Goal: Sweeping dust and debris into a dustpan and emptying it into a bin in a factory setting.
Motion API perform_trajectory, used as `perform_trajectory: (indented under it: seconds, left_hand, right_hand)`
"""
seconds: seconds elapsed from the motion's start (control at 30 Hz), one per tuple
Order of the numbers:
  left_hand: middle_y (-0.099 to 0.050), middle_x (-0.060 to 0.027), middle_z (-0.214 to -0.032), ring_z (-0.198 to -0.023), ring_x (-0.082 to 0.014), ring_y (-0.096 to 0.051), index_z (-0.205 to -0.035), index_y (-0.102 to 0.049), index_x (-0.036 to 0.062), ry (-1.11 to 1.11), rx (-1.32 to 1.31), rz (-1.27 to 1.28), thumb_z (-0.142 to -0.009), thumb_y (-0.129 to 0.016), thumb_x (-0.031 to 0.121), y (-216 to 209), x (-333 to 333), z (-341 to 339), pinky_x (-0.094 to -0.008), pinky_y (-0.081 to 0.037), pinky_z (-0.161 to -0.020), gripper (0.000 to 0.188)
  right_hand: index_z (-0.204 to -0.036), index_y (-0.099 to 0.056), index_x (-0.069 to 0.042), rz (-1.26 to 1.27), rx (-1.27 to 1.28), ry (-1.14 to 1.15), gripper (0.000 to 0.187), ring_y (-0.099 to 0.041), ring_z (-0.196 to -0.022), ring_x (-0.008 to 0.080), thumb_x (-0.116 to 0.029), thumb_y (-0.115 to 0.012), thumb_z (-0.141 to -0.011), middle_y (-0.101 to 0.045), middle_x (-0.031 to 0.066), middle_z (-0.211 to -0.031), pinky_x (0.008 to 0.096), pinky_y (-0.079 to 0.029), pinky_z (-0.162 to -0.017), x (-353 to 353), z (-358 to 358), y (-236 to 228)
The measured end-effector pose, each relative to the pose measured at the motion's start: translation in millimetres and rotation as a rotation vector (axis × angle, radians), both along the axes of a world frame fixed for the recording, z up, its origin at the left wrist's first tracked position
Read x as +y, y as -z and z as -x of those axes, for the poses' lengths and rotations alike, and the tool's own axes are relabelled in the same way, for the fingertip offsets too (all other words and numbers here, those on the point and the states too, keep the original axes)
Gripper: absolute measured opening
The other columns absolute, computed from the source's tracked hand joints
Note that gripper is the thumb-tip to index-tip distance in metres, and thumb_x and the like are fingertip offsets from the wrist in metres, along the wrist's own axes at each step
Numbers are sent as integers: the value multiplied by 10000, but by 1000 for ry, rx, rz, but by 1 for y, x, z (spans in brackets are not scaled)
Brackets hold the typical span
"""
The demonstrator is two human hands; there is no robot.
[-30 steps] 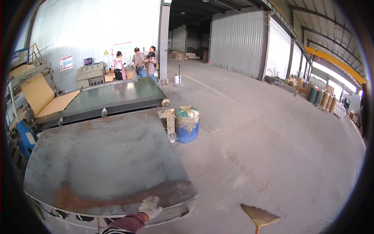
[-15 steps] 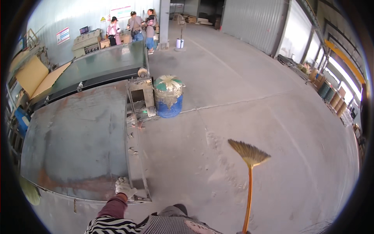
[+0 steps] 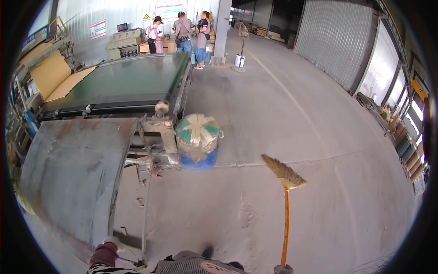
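My left hand (image 3: 114,244), in a pale work glove, is closed at the near right edge of a large grey metal plate (image 3: 75,173) with rusty patches. Its fingers are blurred. The plate's right edge stands well away from the side rail of the metal frame (image 3: 145,219), and scraps show in the gap. At the bottom edge, my right hand (image 3: 284,269) is closed round the orange-brown handle of a broom (image 3: 286,219); only a bit of that hand shows. The broom is held out with its straw head up and away from me.
A blue drum (image 3: 199,160) with a green, taped top stands by the frame's corner. Beyond the plate lies a green conveyor belt (image 3: 123,80). Three people (image 3: 184,34) stand at the back near a control desk (image 3: 124,43). A stand fan (image 3: 242,45) is farther off.
My view has shifted forward and left. The metal plate has moved leftward with my left hand, widening the gap to the rail. The broom stays in my right hand.
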State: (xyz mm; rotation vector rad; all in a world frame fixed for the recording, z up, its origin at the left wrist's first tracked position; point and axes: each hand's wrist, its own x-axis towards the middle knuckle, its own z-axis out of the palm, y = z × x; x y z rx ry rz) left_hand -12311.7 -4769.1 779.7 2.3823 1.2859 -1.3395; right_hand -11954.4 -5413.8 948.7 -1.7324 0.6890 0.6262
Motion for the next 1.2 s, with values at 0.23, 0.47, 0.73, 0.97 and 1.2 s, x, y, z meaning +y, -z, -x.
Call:
perform_trajectory:
  seconds: [0.23,0.47,0.73,0.97,1.2]
  left_hand:
    - [-664,-178,-924,-833,-371,-652,-986,-633,99,60,-917,-284,-813,-549,480,-87,-49,-458,-454,-520,-713,427]
    - [-668,-189,-1024,-956,-381,-638,-1091,-656,109,-300,-698,-257,-768,-564,580,-9,-25,-600,-449,-510,-829,579]
    - [-676,-12,-1130,-1045,-203,-632,-1016,-714,201,-562,207,-387,-935,-469,260,106,-21,-552,-363,-477,-833,264]
    - [-565,-245,-1233,-1173,-382,-525,-1253,-526,3,-1331,-758,-584,-791,-585,345,-40,78,-987,-418,-430,-970,578]
    - [-330,-197,-1480,-1337,-393,-339,-1450,-337,126,-1656,-375,-528,-764,-598,404,-34,146,-1154,-422,-333,-1079,785]
  right_hand:
    - [-767,-546,-137,76,-76,-95,92,-406,-369,100,-184,-623,-785,-451,-21,-517,250,-299,-327,12,-259,-4]
    - [-797,-551,-121,84,-121,-421,112,-417,-377,111,-193,-635,-781,-453,-20,-529,279,-340,-337,93,-601,29]
    - [-805,-583,-22,255,-181,-927,235,-500,-454,118,-239,-666,-772,-522,20,-574,273,-427,-423,326,-933,23]
    - [-878,-583,-95,149,-152,-992,169,-445,-410,113,-236,-638,-803,-480,-17,-557,284,-385,-356,458,-1139,36]
    - [-807,-580,-44,309,-230,-1439,190,-490,-416,140,-223,-640,-790,-524,26,-575,303,-423,-388,649,-1324,27]
